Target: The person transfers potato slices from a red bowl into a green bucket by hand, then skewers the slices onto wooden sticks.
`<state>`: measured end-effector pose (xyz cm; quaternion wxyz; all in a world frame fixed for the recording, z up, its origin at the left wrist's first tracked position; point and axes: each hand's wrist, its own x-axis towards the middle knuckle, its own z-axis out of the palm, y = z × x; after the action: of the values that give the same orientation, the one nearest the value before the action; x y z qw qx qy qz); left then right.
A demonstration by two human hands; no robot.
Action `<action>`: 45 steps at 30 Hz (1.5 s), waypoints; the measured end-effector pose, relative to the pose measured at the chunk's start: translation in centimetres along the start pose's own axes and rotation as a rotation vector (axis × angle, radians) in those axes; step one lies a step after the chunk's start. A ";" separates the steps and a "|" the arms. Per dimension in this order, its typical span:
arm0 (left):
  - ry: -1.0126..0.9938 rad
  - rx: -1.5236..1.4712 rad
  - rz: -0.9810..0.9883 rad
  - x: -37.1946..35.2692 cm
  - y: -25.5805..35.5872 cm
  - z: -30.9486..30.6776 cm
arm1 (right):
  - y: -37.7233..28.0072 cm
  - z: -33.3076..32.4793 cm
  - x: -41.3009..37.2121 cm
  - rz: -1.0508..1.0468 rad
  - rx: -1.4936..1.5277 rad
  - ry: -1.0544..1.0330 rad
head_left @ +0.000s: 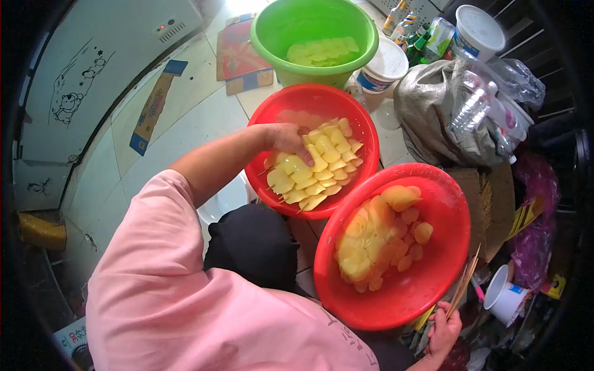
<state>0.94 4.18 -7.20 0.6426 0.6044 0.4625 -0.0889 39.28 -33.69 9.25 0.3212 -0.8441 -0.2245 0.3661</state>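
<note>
My left hand (pixel 288 140) reaches into the middle red basin (pixel 260 117), over rows of pale yellow potato slices threaded on thin sticks (pixel 325 157). Its thumb lies across the slices at the near end of one row and closes on it; the other fingers are partly hidden. At the lower right, my right hand (pixel 444 331) is closed round a bundle of thin wooden skewers (pixel 464 281), which point upward. Beside that hand, a second red basin (pixel 442 247) sits tilted and holds loose potato slices (pixel 371 241) in cloudy liquid.
A green basin (pixel 266 37) with more slices stands at the far side. Lidded white buckets (pixel 383 62), glass bottles (pixel 421 43) and a grey sack (pixel 427 105) crowd the right. Flattened cardboard (pixel 158 108) lies on the tiles near a white appliance (pixel 117 68).
</note>
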 end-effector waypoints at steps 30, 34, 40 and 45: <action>-0.107 -0.892 0.076 0.3 -1.6 4.3 | -0.8 1.1 0.2 0.003 -0.062 -0.073; 0.108 -0.663 0.026 -0.2 -1.5 3.4 | -0.6 1.1 0.2 -0.003 -0.069 -0.082; 0.308 -0.277 0.104 -2.0 -1.2 0.9 | -0.6 1.0 0.1 -0.018 -0.064 -0.087; 0.642 0.331 0.093 -6.9 2.5 0.3 | -1.0 1.2 -0.1 -0.003 -0.058 -0.071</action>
<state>-1.02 1.50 -0.65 0.3613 0.7178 0.5921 0.0611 38.17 -32.61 9.36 0.2888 -0.8393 -0.2474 0.3885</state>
